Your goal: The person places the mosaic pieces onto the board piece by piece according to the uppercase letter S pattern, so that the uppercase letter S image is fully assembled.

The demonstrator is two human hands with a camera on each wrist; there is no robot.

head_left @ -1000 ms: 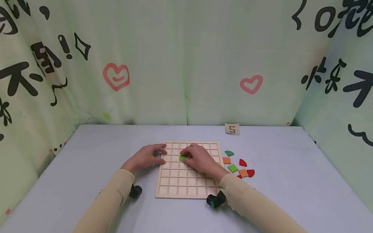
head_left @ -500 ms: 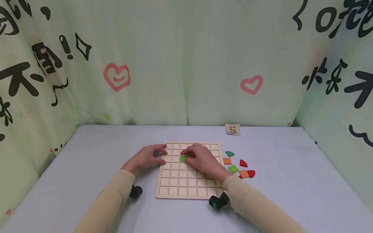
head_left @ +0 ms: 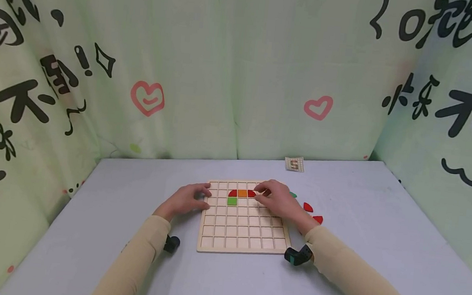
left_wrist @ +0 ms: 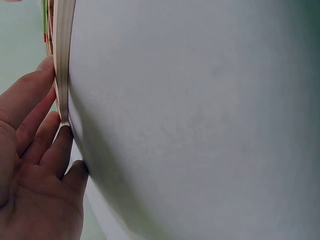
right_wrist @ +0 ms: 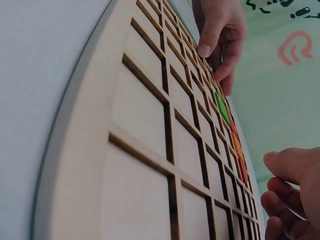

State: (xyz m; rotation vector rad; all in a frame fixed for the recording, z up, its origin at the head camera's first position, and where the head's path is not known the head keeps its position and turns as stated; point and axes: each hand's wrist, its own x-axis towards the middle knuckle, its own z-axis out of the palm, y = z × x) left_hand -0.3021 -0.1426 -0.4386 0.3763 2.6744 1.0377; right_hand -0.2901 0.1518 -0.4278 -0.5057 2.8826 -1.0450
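Note:
A wooden grid board (head_left: 236,243) lies on the table. In its cells sit a green square tile (head_left: 232,201), a red rounded tile (head_left: 233,193), an orange square tile (head_left: 242,193) and another red tile (head_left: 251,194). My left hand (head_left: 185,199) rests its thumb and fingertips against the board's left edge; the left wrist view shows the fingers (left_wrist: 57,150) at the board's side. My right hand (head_left: 279,200) hovers over the board's right side, just right of the second red tile. Its thumb and loosely bent fingers (right_wrist: 280,200) hold nothing.
Right of the board lie loose red tiles (head_left: 308,207) and a green one (head_left: 293,194), partly hidden by my right hand. A small patterned card (head_left: 294,164) lies at the table's back edge. A light green curtain (head_left: 234,72) with writing stands behind the table.
My right hand has moved right, away from the green tile, uncovering the orange tile and the second red tile on the board. My left hand stays at the board's edge.

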